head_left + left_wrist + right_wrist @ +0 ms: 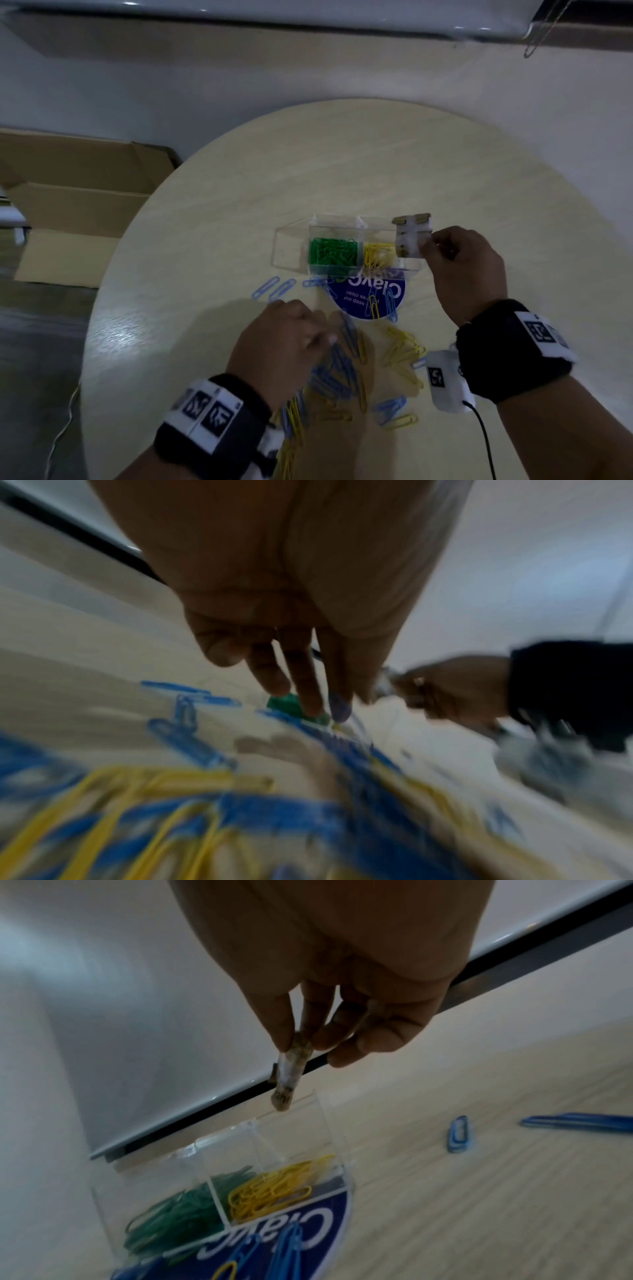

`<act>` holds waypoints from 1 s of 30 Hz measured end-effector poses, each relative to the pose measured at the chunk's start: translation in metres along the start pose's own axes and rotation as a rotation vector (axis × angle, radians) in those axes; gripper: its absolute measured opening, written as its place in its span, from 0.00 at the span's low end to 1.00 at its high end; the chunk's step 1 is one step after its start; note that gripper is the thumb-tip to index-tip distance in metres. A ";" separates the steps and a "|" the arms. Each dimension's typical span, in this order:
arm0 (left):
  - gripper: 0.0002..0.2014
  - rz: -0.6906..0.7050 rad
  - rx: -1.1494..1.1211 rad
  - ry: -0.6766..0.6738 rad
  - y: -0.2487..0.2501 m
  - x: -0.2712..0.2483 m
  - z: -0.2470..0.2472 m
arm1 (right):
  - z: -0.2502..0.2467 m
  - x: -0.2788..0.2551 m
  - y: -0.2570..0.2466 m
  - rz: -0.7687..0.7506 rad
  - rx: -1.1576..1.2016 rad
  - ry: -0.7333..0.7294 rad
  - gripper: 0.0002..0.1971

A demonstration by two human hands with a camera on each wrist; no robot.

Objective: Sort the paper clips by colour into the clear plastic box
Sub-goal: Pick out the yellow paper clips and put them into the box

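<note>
— Where's the clear plastic box [346, 245] sitting?

— Toward the far middle of the round desk [342, 164], with its near edge over a blue round sticker [368, 298]. Green paper clips [333, 251] fill one compartment, yellow paper clips [378, 254] the one to its right; the compartment to the left of the green looks bare.

— And the right hand [462, 270]?

— Raised at the box's right end. Its thumb and fingers [284, 1020] pinch a small flat pale piece [412, 236] with brownish tabs, which hangs edge-down just above the box's rim in the right wrist view. What that piece is I cannot say.

— The left hand [284, 346]?

— Low over the loose heap on the near side of the desk, knuckles up. In the head view the fingers are curled inward over the blue paper clips [337, 373]; the left wrist view is heavily blurred, so whether it has a clip pinched or only touches the heap, I cannot tell.

— What's still loose?

— Blue and yellow clips mixed in front of the person, a yellow cluster [404, 349] to the right of the heap, a few blue ones [274, 289] lying apart to the left of the sticker, and some on the sticker itself.

— Anything off the desk?

— A flattened cardboard box [78, 205] on the floor to the left.
</note>
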State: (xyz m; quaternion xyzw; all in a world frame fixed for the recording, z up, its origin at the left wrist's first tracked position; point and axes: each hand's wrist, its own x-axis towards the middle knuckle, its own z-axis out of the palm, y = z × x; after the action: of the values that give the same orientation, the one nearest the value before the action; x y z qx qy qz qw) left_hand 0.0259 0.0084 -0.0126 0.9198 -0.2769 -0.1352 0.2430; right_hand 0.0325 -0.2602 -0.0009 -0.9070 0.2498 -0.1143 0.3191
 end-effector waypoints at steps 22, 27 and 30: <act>0.17 0.085 0.468 -0.290 0.060 0.157 0.012 | -0.010 -0.032 0.053 0.229 0.320 -0.033 0.07; 0.12 0.017 0.331 -0.214 0.059 0.156 0.011 | -0.008 -0.033 0.052 0.233 0.324 -0.045 0.08; 0.14 0.059 0.329 -0.152 0.057 0.155 0.011 | -0.008 -0.033 0.050 0.236 0.325 -0.046 0.09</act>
State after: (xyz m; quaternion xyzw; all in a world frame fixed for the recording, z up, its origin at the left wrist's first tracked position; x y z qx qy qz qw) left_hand 0.1219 -0.1266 -0.0092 0.9258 -0.3394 -0.1502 0.0716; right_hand -0.0177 -0.2803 -0.0284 -0.8103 0.3252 -0.0943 0.4782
